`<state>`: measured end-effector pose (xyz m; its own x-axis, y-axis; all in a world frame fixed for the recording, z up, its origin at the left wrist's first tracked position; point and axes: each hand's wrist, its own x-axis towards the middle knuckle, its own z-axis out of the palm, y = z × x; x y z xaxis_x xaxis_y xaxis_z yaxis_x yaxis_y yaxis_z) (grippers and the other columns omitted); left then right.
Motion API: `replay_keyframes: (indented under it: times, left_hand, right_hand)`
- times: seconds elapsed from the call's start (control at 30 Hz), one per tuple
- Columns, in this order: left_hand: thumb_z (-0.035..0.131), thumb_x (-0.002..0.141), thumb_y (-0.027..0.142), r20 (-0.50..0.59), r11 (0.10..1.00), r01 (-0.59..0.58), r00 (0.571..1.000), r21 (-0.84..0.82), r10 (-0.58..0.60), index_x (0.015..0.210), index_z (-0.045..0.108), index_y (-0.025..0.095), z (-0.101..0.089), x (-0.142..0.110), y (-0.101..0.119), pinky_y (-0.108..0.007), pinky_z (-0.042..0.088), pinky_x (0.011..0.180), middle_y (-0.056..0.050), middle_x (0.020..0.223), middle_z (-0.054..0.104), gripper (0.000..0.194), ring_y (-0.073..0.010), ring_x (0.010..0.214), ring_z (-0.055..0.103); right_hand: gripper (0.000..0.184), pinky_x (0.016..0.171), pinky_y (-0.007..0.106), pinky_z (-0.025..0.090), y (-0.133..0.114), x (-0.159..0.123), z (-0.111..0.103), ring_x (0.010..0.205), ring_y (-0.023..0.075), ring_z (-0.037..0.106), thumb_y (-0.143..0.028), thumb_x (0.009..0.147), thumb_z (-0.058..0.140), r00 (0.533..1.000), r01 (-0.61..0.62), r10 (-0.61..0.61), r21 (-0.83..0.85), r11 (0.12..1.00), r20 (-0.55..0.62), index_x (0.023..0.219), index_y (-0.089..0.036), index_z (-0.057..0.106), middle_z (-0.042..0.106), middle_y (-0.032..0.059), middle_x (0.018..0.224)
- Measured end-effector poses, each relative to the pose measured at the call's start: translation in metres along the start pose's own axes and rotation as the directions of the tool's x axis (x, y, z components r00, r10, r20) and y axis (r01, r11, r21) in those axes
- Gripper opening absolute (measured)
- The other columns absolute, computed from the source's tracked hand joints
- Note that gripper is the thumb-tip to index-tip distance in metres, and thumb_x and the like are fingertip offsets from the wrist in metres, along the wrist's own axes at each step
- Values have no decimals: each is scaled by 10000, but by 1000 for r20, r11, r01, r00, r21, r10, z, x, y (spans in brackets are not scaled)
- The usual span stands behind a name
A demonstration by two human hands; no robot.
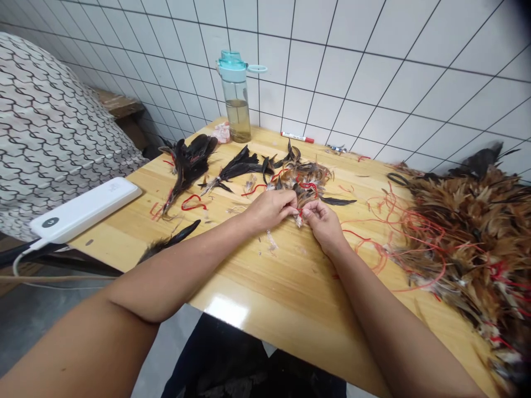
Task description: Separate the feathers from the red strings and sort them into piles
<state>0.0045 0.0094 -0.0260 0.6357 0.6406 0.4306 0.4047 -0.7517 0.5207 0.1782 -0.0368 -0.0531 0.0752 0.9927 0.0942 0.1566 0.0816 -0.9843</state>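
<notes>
At the middle of the wooden table, my left hand and my right hand meet with fingertips pinched close together. Between them is a red string at the white quill end of a small feather bundle. The feathers of that bundle, brown and black, spread away from me just beyond my fingers. Both hands are closed on it; exactly how each fingertip holds string or quills is too small to make out. A curl of red string lies left of my hands.
Black feather bunches lie at the left, a large brown feather pile at the right with tangled red string. A water bottle and a red marker are near the tiled wall. A white power bank sits at the left edge.
</notes>
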Motion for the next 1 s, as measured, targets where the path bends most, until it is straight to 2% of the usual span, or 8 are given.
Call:
replay_keyframes:
  times: [0.17,0.33,0.53,0.6,0.67,0.83,0.93,1.0]
  left_hand:
    - [546,847,206,29,999,-10,1000,52,8,751,562,161,-2,0,0,-238,369,645,-6,721,594,107,-124,679,532]
    - [512,823,167,64,994,-11,998,111,4,728,546,165,-7,0,-2,-248,353,627,-13,702,576,101,-135,664,518]
    - [512,810,171,7,989,100,995,110,-102,726,522,163,-13,1,-3,-255,345,627,-9,699,563,85,-137,669,494]
    - [525,797,180,-9,986,168,986,4,-168,709,520,160,-13,2,-2,-243,346,612,5,667,552,90,-124,644,484]
    - [543,781,196,4,956,239,970,-172,-242,712,524,154,-11,3,0,-227,362,604,11,671,567,83,-110,639,498]
    - [591,747,216,107,732,327,937,-598,-331,717,500,137,-4,3,1,-211,423,629,-24,778,621,123,-94,681,561]
    - [617,737,194,165,591,347,926,-728,-340,709,482,132,-2,4,2,-209,443,641,-36,814,630,152,-80,672,578]
    - [641,737,191,200,532,357,923,-767,-330,717,481,129,0,4,3,-207,449,642,-38,816,632,173,-73,664,583]
  right_hand:
    - [241,604,243,397,1,1,-2,596,105,470,-415,749,609,1000,-10,10,41,999,4,766,-195,514,544,-29,658]
    - [225,552,227,357,0,1,-6,576,106,426,-406,761,596,1000,-4,4,0,1000,-25,770,-201,503,487,-39,625]
    - [141,554,241,339,-3,0,-9,566,118,397,-342,809,513,999,25,-20,-129,991,34,764,-213,480,427,-47,608]
    - [109,576,253,351,-3,0,-9,583,126,418,-303,818,485,997,62,-48,-228,972,66,759,-211,481,456,-34,635]
    - [73,600,266,367,-3,-1,-8,621,141,455,-260,817,479,993,106,-78,-343,933,94,769,-208,500,505,-14,675]
    - [77,675,301,406,-2,-4,-4,721,179,537,-192,823,484,972,224,-141,-554,802,189,805,-207,558,595,35,768]
    - [89,704,315,419,-2,-5,-3,764,194,564,-196,833,493,963,254,-146,-596,762,225,808,-209,577,618,49,803]
    - [96,713,317,425,-1,-5,-3,781,199,570,-191,832,497,957,277,-159,-606,746,242,804,-211,587,623,51,802]
